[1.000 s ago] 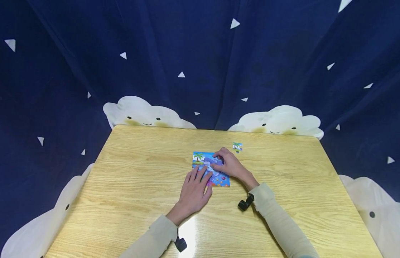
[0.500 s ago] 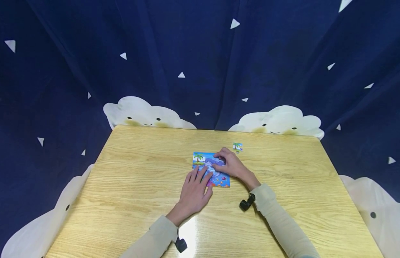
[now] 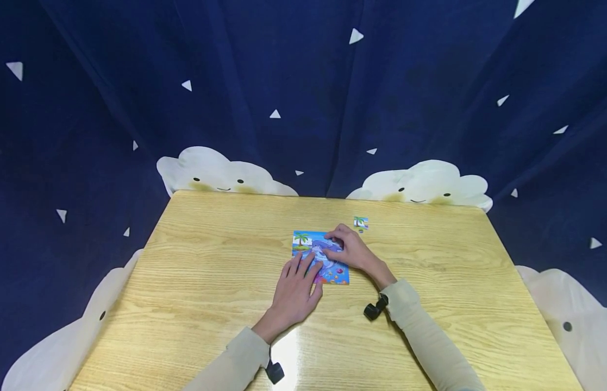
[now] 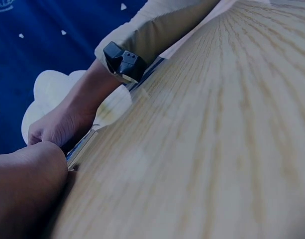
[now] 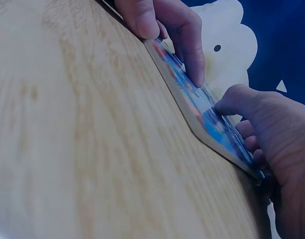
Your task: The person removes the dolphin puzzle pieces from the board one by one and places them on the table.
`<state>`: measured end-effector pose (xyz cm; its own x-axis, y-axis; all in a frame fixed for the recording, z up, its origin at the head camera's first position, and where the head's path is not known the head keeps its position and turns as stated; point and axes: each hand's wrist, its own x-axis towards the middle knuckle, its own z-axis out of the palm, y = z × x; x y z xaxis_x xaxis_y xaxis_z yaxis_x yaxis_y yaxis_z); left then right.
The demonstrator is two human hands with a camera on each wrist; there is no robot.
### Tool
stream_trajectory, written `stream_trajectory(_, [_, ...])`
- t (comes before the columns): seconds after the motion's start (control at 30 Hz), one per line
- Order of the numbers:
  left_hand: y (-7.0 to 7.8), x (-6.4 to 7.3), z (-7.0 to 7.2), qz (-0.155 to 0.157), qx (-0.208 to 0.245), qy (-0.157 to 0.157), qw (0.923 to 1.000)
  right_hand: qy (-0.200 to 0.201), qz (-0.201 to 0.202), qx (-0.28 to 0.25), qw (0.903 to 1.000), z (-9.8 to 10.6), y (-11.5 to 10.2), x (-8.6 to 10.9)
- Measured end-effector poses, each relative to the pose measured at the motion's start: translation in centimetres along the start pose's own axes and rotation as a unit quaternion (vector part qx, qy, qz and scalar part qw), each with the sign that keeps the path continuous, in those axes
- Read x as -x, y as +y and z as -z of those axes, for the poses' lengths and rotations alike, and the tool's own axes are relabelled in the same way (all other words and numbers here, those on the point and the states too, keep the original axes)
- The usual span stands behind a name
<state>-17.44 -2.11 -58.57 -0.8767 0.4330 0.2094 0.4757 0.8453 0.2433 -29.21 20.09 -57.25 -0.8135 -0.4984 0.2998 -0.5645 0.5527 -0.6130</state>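
Observation:
A jigsaw puzzle (image 3: pixel 336 277) with a palm tree, a purple dolphin and blue sea lies flat on the wooden table. My left hand (image 3: pixel 294 290) rests on its lower left part, fingers straight and spread. My right hand (image 3: pixel 354 250) is over its upper right part, thumb and fingers curled around a purple dolphin piece (image 3: pixel 319 245), partly hidden by the fingers. In the right wrist view, the right thumb (image 5: pixel 234 102) touches the puzzle's face and the left fingers (image 5: pixel 194 64) press nearby. Mostly the left forearm and table show in the left wrist view.
A loose palm-tree puzzle piece (image 3: pixel 360 221) lies beyond my right hand. The wooden table (image 3: pixel 210 260) extends around the puzzle. A dark blue curtain (image 3: pixel 303 70) with white clouds and triangles hangs behind and at the sides.
My right hand has shifted slightly to the right, and the dolphin piece has moved with it. The left hand has stayed in place on the puzzle.

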Motion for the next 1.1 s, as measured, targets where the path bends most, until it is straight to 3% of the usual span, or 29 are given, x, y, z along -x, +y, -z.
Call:
stream_trajectory(0.27, [0.0,0.1,-0.1,-0.009,0.005,0.027,0.9996,0.017,0.025,-0.002,0.9995,0.3,0.1,0.1])
stream_trajectory(0.6, [0.1,0.1,0.0,0.004,0.005,-0.005,1.0000,0.034,0.036,-0.032,0.9983,0.6,0.9,0.5])
stream_trajectory(0.9, [0.1,0.0,-0.1,0.002,0.002,-0.002,1.0000,0.052,0.045,-0.059,0.9959,1.2,1.1,0.5])
stream_trajectory(1.1, [0.0,0.0,-0.2,0.003,0.005,-0.001,1.0000,0.055,0.019,-0.044,0.9974,2.1,1.0,0.7])
